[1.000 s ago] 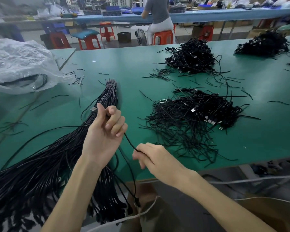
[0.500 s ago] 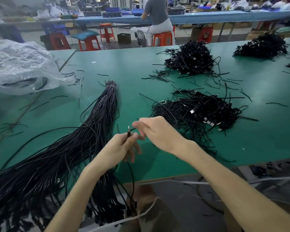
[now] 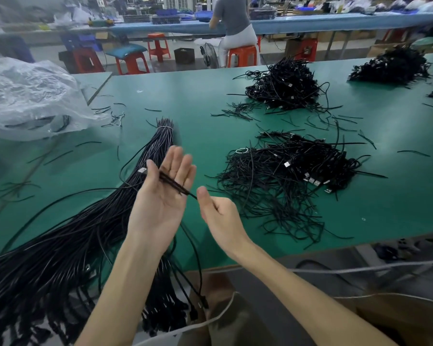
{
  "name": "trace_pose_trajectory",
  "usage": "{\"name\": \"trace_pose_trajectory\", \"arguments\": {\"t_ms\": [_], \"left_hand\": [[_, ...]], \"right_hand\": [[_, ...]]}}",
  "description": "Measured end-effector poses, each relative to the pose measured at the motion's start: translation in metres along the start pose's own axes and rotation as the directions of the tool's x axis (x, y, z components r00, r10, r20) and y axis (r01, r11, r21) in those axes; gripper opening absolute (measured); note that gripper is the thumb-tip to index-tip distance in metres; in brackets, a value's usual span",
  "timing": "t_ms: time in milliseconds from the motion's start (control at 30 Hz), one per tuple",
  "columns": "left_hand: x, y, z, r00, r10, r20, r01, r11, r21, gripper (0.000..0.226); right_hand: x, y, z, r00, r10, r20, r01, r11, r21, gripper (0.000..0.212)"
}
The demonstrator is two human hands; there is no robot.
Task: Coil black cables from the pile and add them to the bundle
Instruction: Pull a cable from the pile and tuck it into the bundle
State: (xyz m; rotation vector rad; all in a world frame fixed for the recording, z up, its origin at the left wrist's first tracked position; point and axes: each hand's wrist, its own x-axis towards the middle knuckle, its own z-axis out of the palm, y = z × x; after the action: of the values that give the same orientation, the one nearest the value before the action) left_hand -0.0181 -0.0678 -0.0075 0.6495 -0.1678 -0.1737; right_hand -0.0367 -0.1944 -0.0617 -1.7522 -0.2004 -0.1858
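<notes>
My left hand (image 3: pixel 164 193) is raised palm up above the table with its fingers straight. A thin black cable (image 3: pixel 171 182) lies slantwise across that palm. Just to the right, my right hand (image 3: pixel 219 217) has its fingers curled and pinches the cable's end at the thumb. More cable hangs from under my hands, down past the table's front edge. The long tied bundle (image 3: pixel 85 233) of black cables stretches from a white band at its far end to the lower left. The loose pile (image 3: pixel 285 176) of black cables with silver plugs lies to the right of my hands.
Two more cable heaps (image 3: pixel 283 86) (image 3: pixel 390 66) sit at the far side of the green table (image 3: pixel 198 101). A crumpled plastic bag (image 3: pixel 28 96) lies at the left. Short cable scraps are scattered about. A person (image 3: pixel 233 21) sits at the bench behind, with red stools nearby.
Half a second ago both hands met, pinching the cable tip. Now my left hand has opened palm up and risen, and my right hand has drawn back toward me with the cable's end.
</notes>
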Motion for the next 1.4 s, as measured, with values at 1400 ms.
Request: {"name": "trace_pose_trajectory", "arguments": {"t_ms": [1400], "left_hand": [[-0.027,0.005,0.001,0.97,-0.187,0.157,0.068,0.824,0.562,0.049]], "right_hand": [[0.042,0.006,-0.049,0.983,-0.17,-0.066,0.128,0.901,-0.415,0.066]]}}
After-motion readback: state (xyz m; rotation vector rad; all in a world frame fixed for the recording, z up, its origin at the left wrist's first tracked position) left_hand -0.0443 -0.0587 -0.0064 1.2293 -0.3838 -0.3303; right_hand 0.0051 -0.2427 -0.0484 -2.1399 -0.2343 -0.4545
